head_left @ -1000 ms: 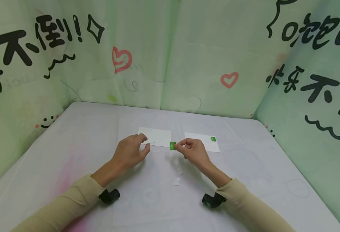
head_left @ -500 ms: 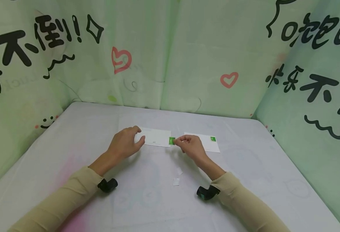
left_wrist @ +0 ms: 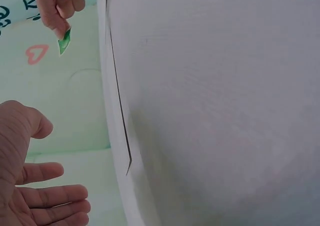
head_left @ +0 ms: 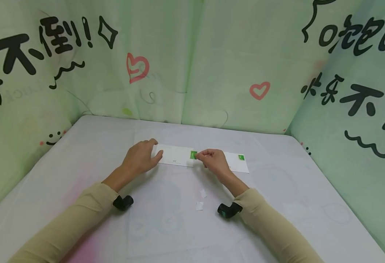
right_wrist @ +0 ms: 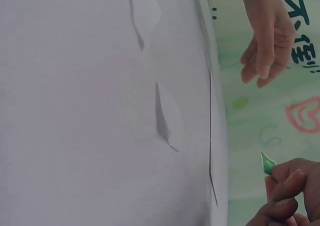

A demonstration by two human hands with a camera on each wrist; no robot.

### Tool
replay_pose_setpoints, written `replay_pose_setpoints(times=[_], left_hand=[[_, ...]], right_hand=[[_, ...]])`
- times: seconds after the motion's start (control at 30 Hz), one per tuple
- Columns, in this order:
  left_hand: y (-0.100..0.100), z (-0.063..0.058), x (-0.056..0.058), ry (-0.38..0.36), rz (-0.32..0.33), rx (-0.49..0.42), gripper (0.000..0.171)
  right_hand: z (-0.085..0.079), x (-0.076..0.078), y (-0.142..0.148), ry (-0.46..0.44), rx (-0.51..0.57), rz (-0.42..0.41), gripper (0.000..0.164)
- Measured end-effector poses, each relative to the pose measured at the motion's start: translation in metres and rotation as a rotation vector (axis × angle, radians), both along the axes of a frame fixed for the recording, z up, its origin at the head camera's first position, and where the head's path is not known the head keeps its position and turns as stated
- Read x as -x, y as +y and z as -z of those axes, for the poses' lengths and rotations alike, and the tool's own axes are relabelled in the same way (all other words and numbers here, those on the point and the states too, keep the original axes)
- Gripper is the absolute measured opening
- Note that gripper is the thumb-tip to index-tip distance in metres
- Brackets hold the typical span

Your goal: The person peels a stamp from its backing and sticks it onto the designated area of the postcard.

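My right hand (head_left: 214, 160) pinches a small green stamp (head_left: 193, 155) by its edge between thumb and finger. In the head view the stamp overlaps the right end of a white envelope (head_left: 174, 155); the right wrist view shows the stamp (right_wrist: 268, 164) raised off the table. My left hand (head_left: 141, 156) hovers by that envelope's left end, thumb and fingers spread with nothing between them. A second white envelope (head_left: 238, 166) lies to the right, partly behind my right hand, bearing a green stamp in its upper right corner.
Two small white paper scraps (head_left: 199, 206) lie on the white-covered table (head_left: 166, 233), nearer to me than the envelopes. Green printed curtains (head_left: 218, 65) stand along the back and both sides.
My right hand has carried the stamp away from me and slightly left, from the envelope's near corner to over its right end. My left hand has shifted left and away from me.
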State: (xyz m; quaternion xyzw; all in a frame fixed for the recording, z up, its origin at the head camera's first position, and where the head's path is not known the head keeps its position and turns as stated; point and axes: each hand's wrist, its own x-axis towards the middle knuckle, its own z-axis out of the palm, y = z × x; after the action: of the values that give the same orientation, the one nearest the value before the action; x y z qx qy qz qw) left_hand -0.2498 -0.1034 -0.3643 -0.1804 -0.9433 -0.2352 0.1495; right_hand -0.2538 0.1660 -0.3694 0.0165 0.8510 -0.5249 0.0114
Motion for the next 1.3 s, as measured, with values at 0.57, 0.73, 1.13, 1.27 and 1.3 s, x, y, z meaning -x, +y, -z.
replay_pose_setpoints(times=[0.57,0.73,1.13,1.27,1.3], left_hand=[[-0.003,0.003,0.008,-0.111,0.025,0.151,0.052],[-0.003,0.005,0.008,-0.143,0.022,0.182,0.055],[-0.001,0.007,0.011,-0.187,0.021,0.203,0.059],[0.0,0.007,0.012,-0.203,0.019,0.209,0.059],[0.0,0.007,0.012,-0.204,0.017,0.214,0.058]], right_hand=[[0.004,0.024,-0.009,-0.043,-0.047,0.074,0.022],[0.004,0.032,-0.011,-0.077,-0.08,0.067,0.024],[0.01,0.044,-0.015,-0.098,-0.121,0.081,0.024],[0.011,0.048,-0.016,-0.097,-0.136,0.083,0.023],[0.011,0.049,-0.016,-0.095,-0.139,0.082,0.023]])
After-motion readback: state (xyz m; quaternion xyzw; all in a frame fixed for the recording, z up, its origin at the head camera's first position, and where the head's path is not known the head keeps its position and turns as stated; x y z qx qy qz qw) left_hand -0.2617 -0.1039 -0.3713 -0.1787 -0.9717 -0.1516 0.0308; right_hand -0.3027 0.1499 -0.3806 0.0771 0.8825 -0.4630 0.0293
